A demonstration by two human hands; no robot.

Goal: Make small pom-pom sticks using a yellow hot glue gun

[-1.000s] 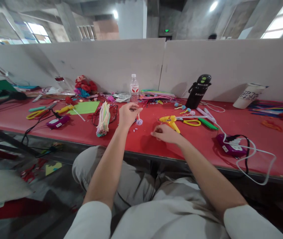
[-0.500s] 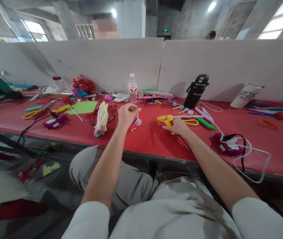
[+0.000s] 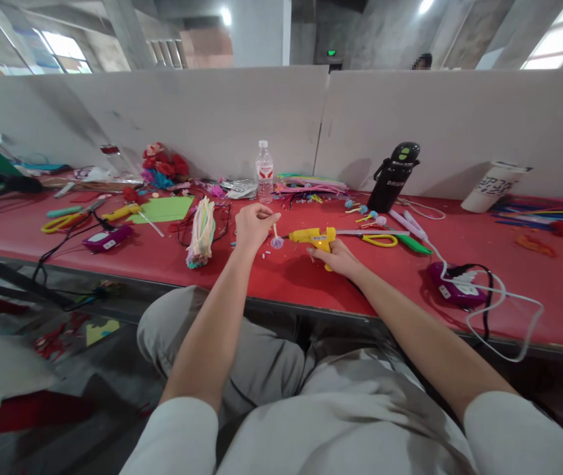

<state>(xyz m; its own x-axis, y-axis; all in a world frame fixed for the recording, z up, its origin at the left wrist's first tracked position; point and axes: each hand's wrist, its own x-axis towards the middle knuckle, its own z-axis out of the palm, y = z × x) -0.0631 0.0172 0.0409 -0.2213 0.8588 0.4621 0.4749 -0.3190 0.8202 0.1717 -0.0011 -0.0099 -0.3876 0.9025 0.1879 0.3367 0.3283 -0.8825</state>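
Observation:
My left hand [image 3: 256,226] is closed in a pinch on the pale stem of a small purple pipe-cleaner flower [image 3: 277,243], whose head hangs downward just above the red table. In my right hand [image 3: 337,257] is a yellow hot glue gun [image 3: 314,236], gripped by its handle, with a glue stick [image 3: 360,232] poking out of its back. The nozzle points left and sits right beside the flower head; whether it touches cannot be made out. A bundle of pale pipe cleaners [image 3: 201,235] lies left of my left hand. Small white bits lie below the flower.
Yellow-handled scissors [image 3: 380,241] and a green tool [image 3: 413,244] lie right of the glue gun. Behind stand a water bottle [image 3: 264,173] and a black flask [image 3: 393,177]. Several small blue flowers [image 3: 363,210] lie near the flask. A purple power strip [image 3: 452,287] with cables sits at right.
My right hand has brought the glue gun up and to the left, so its nozzle is now at the flower head. My left hand has stayed nearly in place, still holding the flower.

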